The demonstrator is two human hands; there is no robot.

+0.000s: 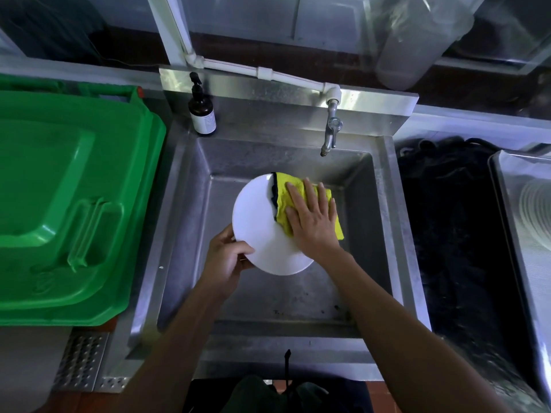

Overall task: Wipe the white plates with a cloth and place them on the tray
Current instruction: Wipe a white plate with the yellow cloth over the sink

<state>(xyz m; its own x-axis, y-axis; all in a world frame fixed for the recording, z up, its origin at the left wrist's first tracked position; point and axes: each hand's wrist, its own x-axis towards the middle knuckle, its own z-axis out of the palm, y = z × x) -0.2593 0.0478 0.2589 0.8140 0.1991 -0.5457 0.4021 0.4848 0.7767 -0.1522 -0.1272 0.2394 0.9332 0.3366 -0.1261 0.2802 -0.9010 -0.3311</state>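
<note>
Pinching the lower-left rim of a white plate point(258, 222), the left hand point(227, 257) has its thumb curled over the top face and its fingers tucked beneath. The plate hangs tilted above the basin of a steel sink point(190, 204), under the tap point(330, 129). The right hand point(313, 219) lies flat, fingers spread and extended, pressing a yellow cloth point(286, 204) against the plate's right half. At the far right edge sits a metal tray point(507, 204) with pale plates on it, well apart from the sink.
</note>
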